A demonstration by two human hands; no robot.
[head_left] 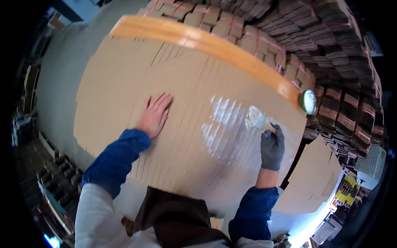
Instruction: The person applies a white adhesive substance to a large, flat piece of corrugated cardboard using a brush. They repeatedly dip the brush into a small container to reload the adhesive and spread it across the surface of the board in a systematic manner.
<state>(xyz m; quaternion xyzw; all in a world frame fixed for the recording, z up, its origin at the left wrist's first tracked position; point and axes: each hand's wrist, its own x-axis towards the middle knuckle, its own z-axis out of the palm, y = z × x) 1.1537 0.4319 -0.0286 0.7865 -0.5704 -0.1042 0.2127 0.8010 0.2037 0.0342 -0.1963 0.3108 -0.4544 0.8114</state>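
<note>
A large sheet of brown cardboard point(107, 91) with many parallel creases and slots is spread out before me. My bare left hand point(156, 115) lies flat on it, fingers stretched out, left of the middle. In a grey knit glove, my right hand point(273, 149) is closed round the handle of a brush, most of which the fingers hide. The brush's pale bristles point(254, 118) are over the right part of the sheet. Around and left of them, a wet whitish smear point(221, 132) shines across the creases.
A long orange-brown wooden board point(198, 43) runs along the sheet's far edge. At its right end is a round container point(308, 102) with white contents. Bundled cardboard stacks point(322, 37) are piled behind. Another cardboard sheet point(312, 177) lies at right, near a light-coloured plastic crate point(371, 165).
</note>
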